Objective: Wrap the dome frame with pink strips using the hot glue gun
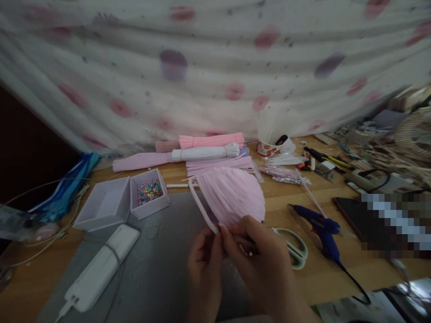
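A pale pink fan-shaped piece, built from rows of fuzzy pipe cleaners, is held up over the grey mat. A loose pink pipe cleaner bends away from its left side and runs down to my fingertips. My left hand is closed, pinching this pipe cleaner near the lower edge of the fan. Right beside it, my right hand grips the fan's lower edge between thumb and fingers. The two thumbs nearly meet. My fingers hide the lower part of the fan.
Green-handled scissors and a blue glue gun lie on the right. Left are a box of beads, a white box and a white power strip. Bundled pipe cleaners lie behind, before a curtain.
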Tool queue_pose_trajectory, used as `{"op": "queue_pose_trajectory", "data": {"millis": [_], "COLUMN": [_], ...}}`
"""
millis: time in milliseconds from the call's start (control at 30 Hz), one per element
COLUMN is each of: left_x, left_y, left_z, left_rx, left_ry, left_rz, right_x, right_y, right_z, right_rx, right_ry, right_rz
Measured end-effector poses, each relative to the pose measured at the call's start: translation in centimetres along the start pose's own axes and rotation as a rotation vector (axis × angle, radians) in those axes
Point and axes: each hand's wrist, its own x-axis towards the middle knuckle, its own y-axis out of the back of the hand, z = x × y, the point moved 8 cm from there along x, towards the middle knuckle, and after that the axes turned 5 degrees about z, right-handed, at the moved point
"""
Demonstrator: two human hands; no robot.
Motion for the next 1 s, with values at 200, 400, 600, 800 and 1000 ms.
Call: {"op": "queue_pose_trajectory", "data": {"millis": [200,400,600,800,1000], "left_x": [1.3,2.9,3.1,2.2,2.9], "left_y": [0.5,2.0,3.5,2.3,3.0], "left_z": [1.2,1.0,0.6,1.6,1.2], "left_rx": [-0.212,-0.331,-0.423,-0.493,-0.552], "left_ry": [0.074,0.135,0.211,0.206,0.220], "left_rz": [0.065,0.114,0.265,0.232,0.199], "right_x": [-0.4,-1.0,0.1,0.9,1.2], "right_y": [0.2,0.2,0.3,0.0,0.0], "right_z": [-0.8,0.9,3.1,4.6,6.6], "right_rx": [0.055,0.113,0.105,0.186,0.228], "right_ry": [0.110,0.050,-0.038,-0.111,-0.162], "right_rz": [-0.043,-0.006,-0.010,-0.030,-0.035]}}
